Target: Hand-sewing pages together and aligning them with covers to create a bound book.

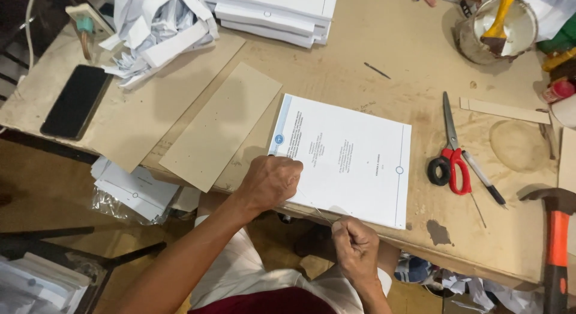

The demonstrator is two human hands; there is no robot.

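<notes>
The left hand (273,181) rests as a closed fist on the near left corner of the booklet (348,158), pinning it to the surface (372,44). The right hand (355,245) sits just below the booklet's near edge, off the surface, fingers curled shut and pinching a thin thread (321,213) that runs taut up toward the left fist. Scissors (451,155) lie to the right, a cardboard strip (222,125) to the left.
</notes>
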